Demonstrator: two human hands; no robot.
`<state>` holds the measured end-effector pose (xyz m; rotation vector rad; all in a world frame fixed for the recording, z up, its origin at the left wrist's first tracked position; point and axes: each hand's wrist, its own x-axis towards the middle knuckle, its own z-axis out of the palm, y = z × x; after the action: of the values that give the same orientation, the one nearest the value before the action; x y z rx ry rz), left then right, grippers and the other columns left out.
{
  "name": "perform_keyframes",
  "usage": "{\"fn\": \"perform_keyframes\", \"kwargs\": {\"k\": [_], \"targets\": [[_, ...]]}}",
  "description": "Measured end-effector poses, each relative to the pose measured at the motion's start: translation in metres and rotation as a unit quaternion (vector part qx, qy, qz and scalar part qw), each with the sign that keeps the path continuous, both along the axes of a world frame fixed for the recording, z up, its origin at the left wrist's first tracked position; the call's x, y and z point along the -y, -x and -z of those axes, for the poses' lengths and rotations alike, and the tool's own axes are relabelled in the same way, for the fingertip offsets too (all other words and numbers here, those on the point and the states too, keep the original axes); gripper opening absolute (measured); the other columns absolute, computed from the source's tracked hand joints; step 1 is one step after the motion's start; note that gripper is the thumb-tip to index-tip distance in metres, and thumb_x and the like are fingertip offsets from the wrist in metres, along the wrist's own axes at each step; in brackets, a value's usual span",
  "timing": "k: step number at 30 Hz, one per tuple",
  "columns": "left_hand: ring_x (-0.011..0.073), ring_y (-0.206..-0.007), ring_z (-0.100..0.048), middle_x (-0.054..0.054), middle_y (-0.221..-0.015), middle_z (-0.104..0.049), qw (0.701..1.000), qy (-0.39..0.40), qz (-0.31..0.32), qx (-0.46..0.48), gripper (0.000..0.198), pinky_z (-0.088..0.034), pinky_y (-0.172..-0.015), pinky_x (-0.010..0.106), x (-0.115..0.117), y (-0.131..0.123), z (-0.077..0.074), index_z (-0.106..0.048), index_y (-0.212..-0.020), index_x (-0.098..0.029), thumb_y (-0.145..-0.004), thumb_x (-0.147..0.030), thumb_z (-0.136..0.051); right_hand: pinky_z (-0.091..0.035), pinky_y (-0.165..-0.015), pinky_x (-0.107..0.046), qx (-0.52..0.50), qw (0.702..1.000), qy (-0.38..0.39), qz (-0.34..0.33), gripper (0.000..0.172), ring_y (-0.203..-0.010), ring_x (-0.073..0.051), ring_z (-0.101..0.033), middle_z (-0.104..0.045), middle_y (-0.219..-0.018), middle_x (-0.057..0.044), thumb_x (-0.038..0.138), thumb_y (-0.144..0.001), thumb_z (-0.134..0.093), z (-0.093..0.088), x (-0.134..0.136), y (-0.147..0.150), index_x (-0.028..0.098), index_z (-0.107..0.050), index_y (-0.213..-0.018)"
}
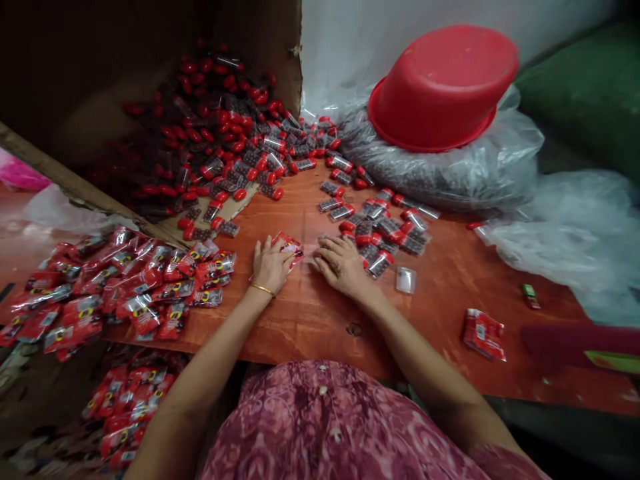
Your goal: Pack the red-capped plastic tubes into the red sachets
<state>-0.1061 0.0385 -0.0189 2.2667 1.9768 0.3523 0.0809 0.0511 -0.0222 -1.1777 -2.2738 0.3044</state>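
My left hand (271,268), with a gold bangle at the wrist, rests on a red printed plastic packet (289,245) and holds it against the table. Part of the packet lies hidden under the fingers. My right hand (343,265) lies palm down just to the right, its fingers apart and slightly bent, the tips by a faint piece of clear film (311,253). Right beside it is a loose group of small clear containers with red caps (381,263) and dark contents. A small clear square piece (406,280) lies near my right wrist.
A cardboard box (299,60) on its side spills many red-capped containers (245,170). Filled red packets (145,287) pile at the left, more (127,407) below the table edge. A red tub (445,87) sits upside down on a plastic bag (430,177). One packet (484,333) lies right.
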Motion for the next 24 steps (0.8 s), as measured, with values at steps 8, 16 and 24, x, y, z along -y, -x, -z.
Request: {"fn": "perform_keyframes", "kwargs": {"k": [8,16,24], "targets": [[0.0257,-0.131,-0.036,0.006,-0.134,-0.051,0.97,-0.17,0.172,0.017,0.021,-0.02,-0.107,0.056,0.016,0.012,-0.025,-0.068,-0.098,-0.032,-0.085,-0.029,-0.051,-0.046,-0.066,-0.03,-0.173,0.94,0.294,-0.006,0.048,-0.071,-0.017,-0.06,-0.068,-0.079,-0.006,0.054,-0.085,-0.039,-0.017,-0.021,0.015,0.016,-0.067,-0.084],[0.0254,-0.129,-0.039,0.011,-0.134,-0.05,0.963,-0.104,0.08,0.236,0.038,-0.024,-0.108,0.049,0.024,0.009,-0.029,-0.058,-0.116,-0.024,-0.08,-0.038,-0.056,-0.041,-0.052,-0.022,-0.382,0.844,0.375,-0.033,0.038,-0.052,-0.009,-0.048,-0.057,-0.057,0.003,0.055,-0.067,-0.062,-0.019,-0.009,0.029,0.017,-0.062,-0.066],[0.0167,-0.071,-0.062,0.005,-0.076,-0.07,0.799,0.104,-0.075,0.587,0.028,-0.049,-0.068,0.028,0.027,-0.016,-0.02,-0.068,-0.076,-0.014,-0.069,-0.041,-0.062,-0.045,-0.063,-0.026,-0.473,0.827,0.288,0.097,0.027,-0.062,-0.012,-0.052,-0.06,-0.07,0.0,0.047,-0.074,-0.059,-0.017,0.025,0.032,0.02,-0.061,-0.076]]}}
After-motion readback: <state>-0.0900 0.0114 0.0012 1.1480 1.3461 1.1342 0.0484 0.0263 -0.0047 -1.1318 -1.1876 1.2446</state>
